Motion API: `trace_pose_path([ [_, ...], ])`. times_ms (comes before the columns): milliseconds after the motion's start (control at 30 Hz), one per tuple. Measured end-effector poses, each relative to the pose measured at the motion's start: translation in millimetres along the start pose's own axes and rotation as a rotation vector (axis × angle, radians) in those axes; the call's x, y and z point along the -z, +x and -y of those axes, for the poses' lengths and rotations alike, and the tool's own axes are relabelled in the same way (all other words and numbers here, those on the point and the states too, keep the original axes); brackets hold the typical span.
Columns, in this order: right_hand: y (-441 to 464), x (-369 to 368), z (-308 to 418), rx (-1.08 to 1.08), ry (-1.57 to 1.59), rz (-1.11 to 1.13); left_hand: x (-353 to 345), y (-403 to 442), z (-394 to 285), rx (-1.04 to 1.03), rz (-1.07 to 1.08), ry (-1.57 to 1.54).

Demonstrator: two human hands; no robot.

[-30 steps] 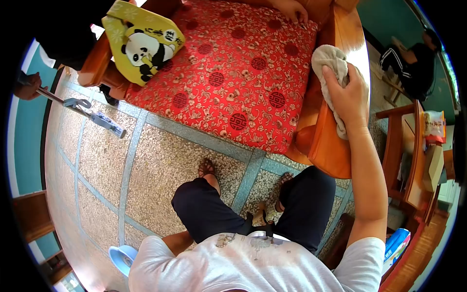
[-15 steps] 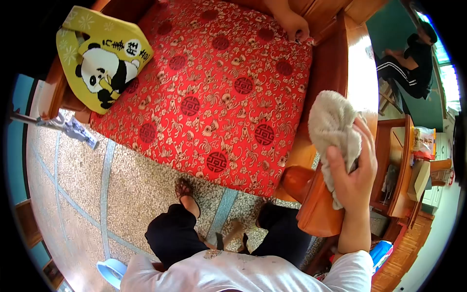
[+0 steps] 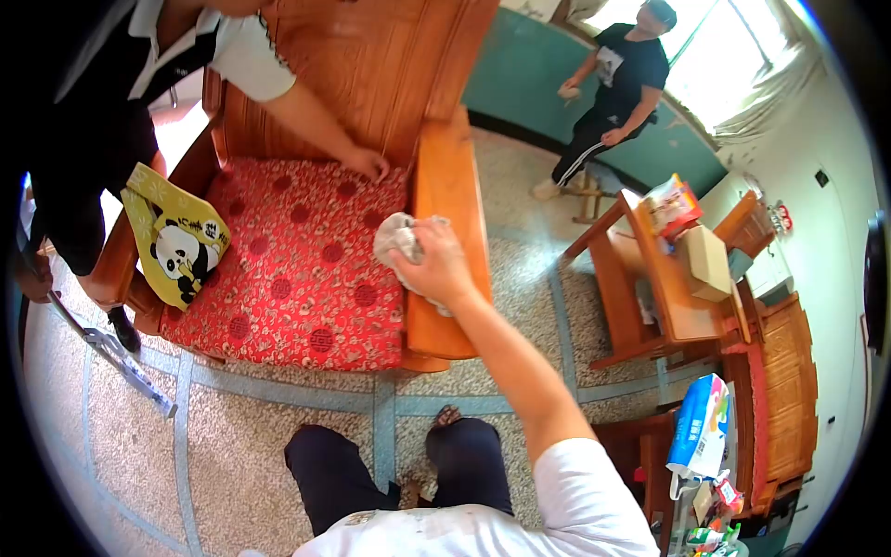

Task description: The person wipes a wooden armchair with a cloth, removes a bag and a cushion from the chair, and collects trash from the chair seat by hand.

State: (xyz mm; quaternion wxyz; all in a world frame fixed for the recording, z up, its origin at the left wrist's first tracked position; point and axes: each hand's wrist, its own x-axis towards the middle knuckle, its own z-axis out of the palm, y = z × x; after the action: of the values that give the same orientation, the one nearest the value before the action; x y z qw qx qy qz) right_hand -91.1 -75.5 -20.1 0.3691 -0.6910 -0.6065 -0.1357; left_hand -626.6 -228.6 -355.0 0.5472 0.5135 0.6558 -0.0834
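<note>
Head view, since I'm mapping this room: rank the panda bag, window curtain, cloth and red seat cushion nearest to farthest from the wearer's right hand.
1. Cloth, in the right hand.
2. Red seat cushion, left of the hand.
3. Panda bag, farther left.
4. Window curtain, far upper right.

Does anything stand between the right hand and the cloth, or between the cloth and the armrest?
Nothing visible does: the right hand grips the cloth directly, and the cloth appears to rest on the wooden armrest.

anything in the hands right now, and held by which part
The right hand holds a cloth, gripping its bunched middle from above. The left hand is out of view.
</note>
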Motion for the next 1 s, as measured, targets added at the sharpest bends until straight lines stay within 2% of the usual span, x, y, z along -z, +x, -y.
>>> trace_pose_path([
  [67,-2.0,0.1,1.9,0.029,-0.006,-0.030,0.3,-1.8,0.5,-0.046,-0.038,-0.013],
  [133,-5.7,-0.1,5.0,-0.099,0.001,-0.018,-2.2,5.8,6.4,-0.117,-0.093,-0.042],
  [233,-17.9,0.9,13.2,-0.158,-0.026,-0.078,3.1,48.4,11.5,-0.348,-0.313,-0.208],
  [300,-24.4,5.3,18.6,-0.160,-0.018,-0.112,30.4,-44.7,-112.3,-0.513,-0.508,-0.304],
  [367,-29.9,8.8,21.8,-0.184,-0.010,-0.121,40.1,-90.7,-179.4,-0.723,-0.595,-0.400],
  [400,-32.0,9.7,22.8,-0.196,-0.007,-0.122,39.9,-91.5,-195.1,-0.732,-0.605,-0.404],
  [467,-35.7,10.2,23.5,-0.198,-0.017,-0.130,37.1,-85.7,-219.6,-1.042,-1.072,0.084],
  [500,-38.3,9.5,23.0,-0.211,-0.031,-0.131,41.0,-94.2,-232.1,-1.044,-1.081,0.083],
  [567,-40.5,11.5,23.9,-0.219,-0.024,-0.129,49.3,-109.8,-251.7,-0.945,-0.624,0.668],
  [633,-41.9,16.2,27.5,-0.270,-0.007,-0.080,46.8,-98.0,-258.8,-0.933,-0.652,0.741],
  [700,-41.6,16.0,27.0,-0.272,-0.007,-0.083,46.4,-90.3,-268.8,-0.752,-0.608,0.783],
  [1000,-41.9,11.0,22.4,-0.262,0.006,-0.120,28.2,-78.4,-283.7,-0.829,-0.640,0.732],
])
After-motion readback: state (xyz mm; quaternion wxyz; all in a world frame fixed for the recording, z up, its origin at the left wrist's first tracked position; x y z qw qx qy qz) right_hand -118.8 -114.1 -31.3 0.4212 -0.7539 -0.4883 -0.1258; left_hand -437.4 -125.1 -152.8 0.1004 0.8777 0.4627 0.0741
